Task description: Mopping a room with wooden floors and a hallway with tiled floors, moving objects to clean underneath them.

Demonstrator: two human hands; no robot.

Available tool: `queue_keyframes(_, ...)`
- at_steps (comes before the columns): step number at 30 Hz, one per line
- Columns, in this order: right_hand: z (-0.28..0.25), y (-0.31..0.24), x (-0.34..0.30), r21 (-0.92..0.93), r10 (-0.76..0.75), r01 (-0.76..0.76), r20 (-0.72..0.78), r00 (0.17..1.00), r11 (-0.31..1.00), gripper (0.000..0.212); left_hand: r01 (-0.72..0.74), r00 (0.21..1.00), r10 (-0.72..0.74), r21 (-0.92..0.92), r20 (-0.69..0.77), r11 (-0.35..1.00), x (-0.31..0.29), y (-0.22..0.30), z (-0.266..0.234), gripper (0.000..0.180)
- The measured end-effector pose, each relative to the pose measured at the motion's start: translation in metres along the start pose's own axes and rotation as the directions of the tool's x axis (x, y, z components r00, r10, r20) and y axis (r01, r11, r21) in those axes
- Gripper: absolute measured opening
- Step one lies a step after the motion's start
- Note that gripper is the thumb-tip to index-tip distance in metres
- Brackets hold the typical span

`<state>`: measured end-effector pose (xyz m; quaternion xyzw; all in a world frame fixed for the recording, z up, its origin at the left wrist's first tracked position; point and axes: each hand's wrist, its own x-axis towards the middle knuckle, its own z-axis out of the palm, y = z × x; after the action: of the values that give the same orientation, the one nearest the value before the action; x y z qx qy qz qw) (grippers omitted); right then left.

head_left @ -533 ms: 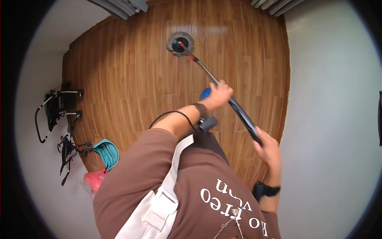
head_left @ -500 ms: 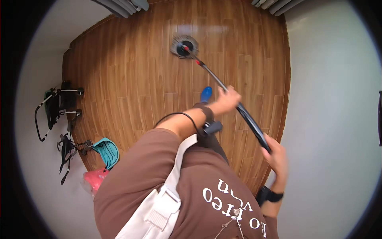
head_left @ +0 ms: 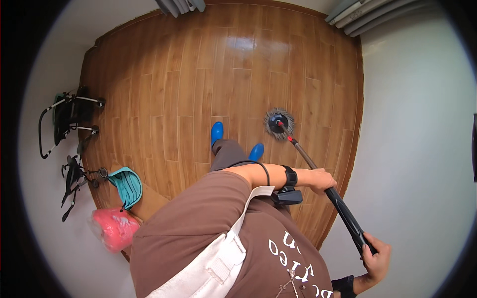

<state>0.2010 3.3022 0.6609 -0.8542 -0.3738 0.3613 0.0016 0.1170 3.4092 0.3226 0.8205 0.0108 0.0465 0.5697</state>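
A long-handled mop (head_left: pixel 346 217) slants from my right side toward the floor ahead. Its round grey head (head_left: pixel 279 123) lies on the wood-look planks, just right of my blue shoes. My left hand (head_left: pixel 322 180) is wrapped round the pole where the dark grip begins. Farther back, near the white wall on the right, my right hand (head_left: pixel 376 257) grips the upper end of the handle. A black band circles each wrist, and a dark device (head_left: pixel 288 197) hangs by my left forearm.
A folded stroller-like frame (head_left: pixel 64 119) and other wheeled gear (head_left: pixel 74 174) stand along the left wall. Beside them are a turquoise fabric piece (head_left: pixel 126 186) and a pink bundle in clear plastic (head_left: pixel 115 229). Grey curtains (head_left: pixel 367 15) hang at the far wall.
The mop head has come nearer to me and moved right across the floor. Both hands have shifted right and back with the handle. A second blue shoe now shows.
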Motion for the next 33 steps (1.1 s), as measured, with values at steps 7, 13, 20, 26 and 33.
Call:
queue_keyframes(7, 0.108, -0.083, 0.067, 0.140, -0.173, 0.168, 0.030, 0.984, 0.976, 0.033, 0.364, 0.926, -0.297, 0.343, -0.232, 0.866, -0.141, -0.081, -0.102, 0.019)
queue_keyframes(13, 0.269, -0.244, 0.160, -0.007, -0.667, 0.670, 0.091, 0.740, 0.742, 0.043, 0.655, 0.679, -0.264, 0.403, -0.685, 0.639, -0.335, -0.214, -0.201, 0.004)
queue_keyframes(20, 0.304, -0.296, 0.148, -0.124, -0.647, 0.670, 0.180, 0.741, 0.732, 0.045, 0.819, 0.559, -0.490, 0.353, -0.669, 0.452, -0.406, -0.224, -0.197, 0.015)
queue_keyframes(26, 0.160, -0.277, 0.068, -0.310, -0.416, 0.466, 0.215, 0.883, 0.829, 0.050, 0.472, 0.799, -0.244, 0.322, -0.549, 0.821, -0.293, -0.118, -0.143, 0.005)
queue_keyframes(33, 0.102, -0.302, -0.006, -0.425, -0.408, 0.417, 0.116, 0.905, 0.803, 0.038, 0.013, 0.913, 0.012, 0.058, -0.408, 0.998, -0.252, -0.051, -0.144, 0.018)
